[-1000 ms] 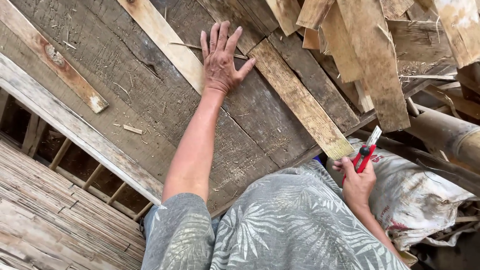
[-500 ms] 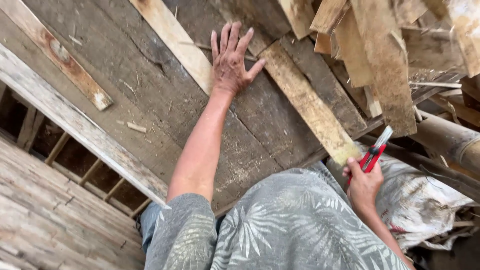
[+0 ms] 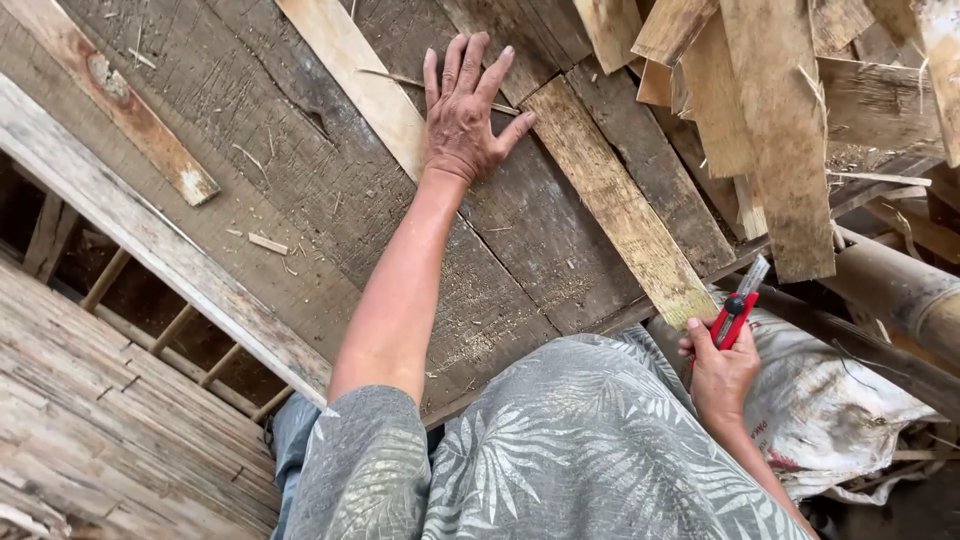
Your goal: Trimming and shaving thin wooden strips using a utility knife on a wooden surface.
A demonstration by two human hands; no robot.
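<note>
- You are leaning over a worn wooden platform [image 3: 300, 180]; its top edge is running out of view.
- A heap of boards [image 3: 770, 110] is lying at the upper right, cut off by the frame.
- A white sack [image 3: 830, 400] is sitting below your right hand, partly hidden by your shirt.
- Your left hand [image 3: 462, 115] is pressing flat, fingers spread wide, on the platform between a pale plank [image 3: 365, 85] and a yellowish plank [image 3: 620, 205].
- Your right hand [image 3: 720, 375] is gripping a red utility knife [image 3: 735, 310], blade pointing up, just beside the yellowish plank's near end.
</note>
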